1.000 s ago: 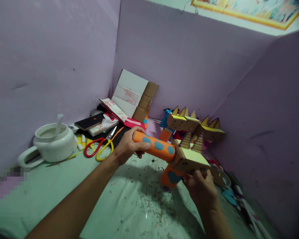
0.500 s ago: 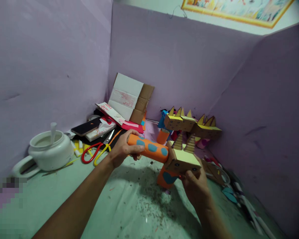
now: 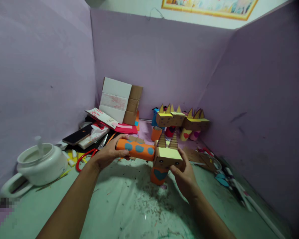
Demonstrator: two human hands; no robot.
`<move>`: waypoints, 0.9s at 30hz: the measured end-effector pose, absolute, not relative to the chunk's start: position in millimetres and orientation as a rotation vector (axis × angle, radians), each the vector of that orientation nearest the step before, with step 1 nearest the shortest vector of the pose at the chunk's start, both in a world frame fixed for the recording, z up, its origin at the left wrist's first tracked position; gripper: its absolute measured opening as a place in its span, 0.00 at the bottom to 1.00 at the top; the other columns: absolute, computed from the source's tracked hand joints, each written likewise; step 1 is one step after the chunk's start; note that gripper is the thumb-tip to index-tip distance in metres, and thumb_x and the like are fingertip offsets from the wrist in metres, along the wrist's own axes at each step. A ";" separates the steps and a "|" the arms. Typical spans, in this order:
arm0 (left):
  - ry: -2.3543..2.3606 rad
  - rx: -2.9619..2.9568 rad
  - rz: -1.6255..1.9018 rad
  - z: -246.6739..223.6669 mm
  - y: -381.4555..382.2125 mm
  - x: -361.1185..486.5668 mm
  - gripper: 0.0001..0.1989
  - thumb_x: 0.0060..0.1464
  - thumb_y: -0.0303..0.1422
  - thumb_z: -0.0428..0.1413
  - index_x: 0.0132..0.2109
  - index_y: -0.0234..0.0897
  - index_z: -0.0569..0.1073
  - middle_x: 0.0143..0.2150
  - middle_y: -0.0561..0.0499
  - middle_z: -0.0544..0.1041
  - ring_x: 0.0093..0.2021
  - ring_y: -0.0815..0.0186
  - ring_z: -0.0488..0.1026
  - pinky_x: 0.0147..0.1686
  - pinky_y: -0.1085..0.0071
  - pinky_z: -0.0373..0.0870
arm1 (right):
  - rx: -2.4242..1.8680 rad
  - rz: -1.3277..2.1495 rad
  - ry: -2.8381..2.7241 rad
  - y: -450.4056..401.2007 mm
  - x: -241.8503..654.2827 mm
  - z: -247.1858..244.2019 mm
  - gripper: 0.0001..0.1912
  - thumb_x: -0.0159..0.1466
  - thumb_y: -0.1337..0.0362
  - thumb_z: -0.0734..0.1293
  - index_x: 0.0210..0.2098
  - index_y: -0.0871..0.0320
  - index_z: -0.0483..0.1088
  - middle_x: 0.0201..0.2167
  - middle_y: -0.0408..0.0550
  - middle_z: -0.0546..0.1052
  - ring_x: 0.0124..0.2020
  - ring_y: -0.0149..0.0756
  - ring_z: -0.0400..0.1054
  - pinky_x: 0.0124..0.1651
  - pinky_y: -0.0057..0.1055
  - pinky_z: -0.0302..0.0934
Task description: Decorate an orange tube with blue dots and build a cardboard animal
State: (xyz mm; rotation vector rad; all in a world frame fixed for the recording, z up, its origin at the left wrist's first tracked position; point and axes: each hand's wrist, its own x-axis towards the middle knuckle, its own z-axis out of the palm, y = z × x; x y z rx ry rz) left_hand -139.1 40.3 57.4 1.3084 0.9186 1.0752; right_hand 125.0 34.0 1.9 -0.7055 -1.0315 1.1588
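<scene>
My left hand [image 3: 109,152] is closed round the free end of an orange paper tube [image 3: 137,148] with blue spots. The tube's other end meets the side of a small cardboard box [image 3: 168,154] with a yellow top, striped horns and drawn eyes. My right hand [image 3: 186,174] grips that box at its right side, thumb in front and fingers behind. Directly under the box stands an orange tube with a blue heart [image 3: 159,175]. A shorter orange tube [image 3: 156,133] is just behind. Whether the box is fixed to the tubes, I cannot tell.
Horned cardboard figures [image 3: 170,119] on coloured tubes stand at the back. On the left are a white pot [image 3: 41,167], red-handled scissors [image 3: 86,159], a phone [image 3: 77,134] and folded cardboard [image 3: 117,99]. Brown scraps and tools [image 3: 221,179] lie along the right wall.
The camera view has swung, so everything sits farther left in the picture. Both hands keep their hold; the box looks more level. The yellow scissor handle is now hidden behind my left hand.
</scene>
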 end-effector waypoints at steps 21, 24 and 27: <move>0.930 1.331 1.047 55.5 45.4 -138.4 0.30 0.40 0.36 0.66 0.47 0.40 0.60 0.37 0.54 0.70 0.31 0.65 0.75 0.34 0.67 0.74 | -0.716 1.167 -1.076 37.0 131.4 -3.3 0.36 0.41 0.60 0.79 0.50 0.52 0.70 0.47 0.50 0.76 0.54 0.51 0.67 0.54 0.44 0.62; 0.932 1.313 1.066 57.5 43.0 -136.6 0.30 0.40 0.36 0.66 0.48 0.40 0.60 0.38 0.53 0.69 0.33 0.65 0.75 0.35 0.66 0.74 | -0.706 1.164 -1.079 36.4 129.9 -1.6 0.36 0.40 0.60 0.79 0.49 0.51 0.71 0.48 0.50 0.76 0.54 0.51 0.67 0.54 0.44 0.62; 0.937 1.297 1.074 59.7 40.3 -134.5 0.30 0.39 0.35 0.66 0.48 0.39 0.60 0.38 0.53 0.69 0.33 0.64 0.75 0.35 0.65 0.73 | -0.695 1.166 -1.075 35.3 128.3 0.8 0.36 0.40 0.59 0.80 0.49 0.52 0.71 0.48 0.51 0.76 0.53 0.52 0.68 0.52 0.44 0.63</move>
